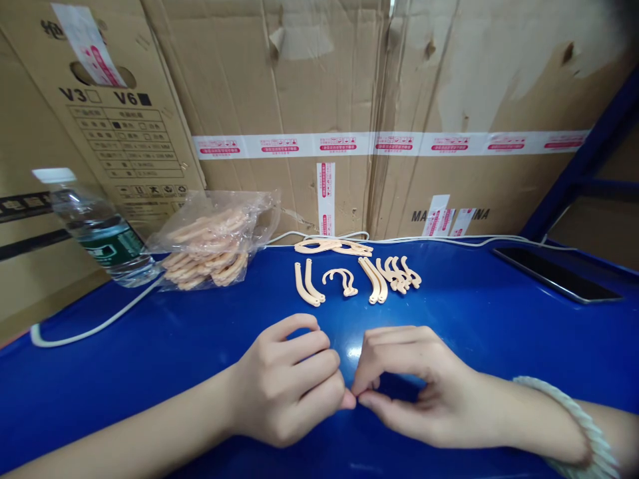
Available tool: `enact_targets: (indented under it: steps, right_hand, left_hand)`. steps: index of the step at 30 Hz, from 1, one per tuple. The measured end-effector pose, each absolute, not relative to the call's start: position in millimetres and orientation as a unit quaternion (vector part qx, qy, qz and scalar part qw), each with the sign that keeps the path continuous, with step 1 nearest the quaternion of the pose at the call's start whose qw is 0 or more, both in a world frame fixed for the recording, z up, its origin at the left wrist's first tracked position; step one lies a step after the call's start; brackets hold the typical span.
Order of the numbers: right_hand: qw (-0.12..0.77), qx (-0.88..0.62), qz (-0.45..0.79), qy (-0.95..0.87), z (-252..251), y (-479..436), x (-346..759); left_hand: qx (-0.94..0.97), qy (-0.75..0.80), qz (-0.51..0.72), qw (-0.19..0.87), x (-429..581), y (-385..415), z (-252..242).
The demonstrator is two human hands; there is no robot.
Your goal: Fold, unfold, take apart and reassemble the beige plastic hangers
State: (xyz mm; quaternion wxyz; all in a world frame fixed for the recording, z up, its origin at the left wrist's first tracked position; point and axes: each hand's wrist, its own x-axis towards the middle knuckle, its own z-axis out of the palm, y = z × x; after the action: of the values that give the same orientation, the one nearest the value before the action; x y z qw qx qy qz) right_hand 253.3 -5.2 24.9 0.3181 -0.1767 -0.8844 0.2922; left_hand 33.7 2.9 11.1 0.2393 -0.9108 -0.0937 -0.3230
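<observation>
My left hand [287, 382] and right hand [434, 389] met at the tips over the blue desk [174, 352], both curled in narrow — I couldn't tell if they held anything. Just past them, curved pale pieces [372, 283] lay on the desk in little groups. Farther left, a clear bag [214, 233] of more pieces [200, 269] sat by a water bottle [107, 239] — and a black phone [554, 274] lay to the right.
</observation>
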Motion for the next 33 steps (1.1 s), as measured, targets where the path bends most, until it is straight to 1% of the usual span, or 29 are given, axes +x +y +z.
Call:
enact_targets:
  steps: [7,15,23,28,33]
  right_hand:
    - [0.311,-0.197,0.289,-0.884,24.4,-4.4,252.2]
    - [0.299,-0.169,0.237,-0.909,18.7,-3.9,249.1]
    - [0.316,-0.170,0.227,-0.905,11.8,-2.7,246.6]
    - [0.336,-0.171,0.264,-0.888,12.1,-5.1,244.1]
    - [0.337,-0.216,0.294,-0.868,12.5,-7.4,242.7]
  left_hand:
    - [-0.913,-0.091,-0.317,0.242,34.4,3.2,9.5]
    - [-0.914,-0.092,-0.306,0.251,37.8,3.7,5.4]
    - [-0.917,-0.102,-0.301,0.243,39.7,1.8,9.1]
    - [-0.916,-0.087,-0.296,0.256,40.0,-3.5,15.7]
    - [-0.906,-0.082,-0.304,0.283,37.6,-5.3,18.3]
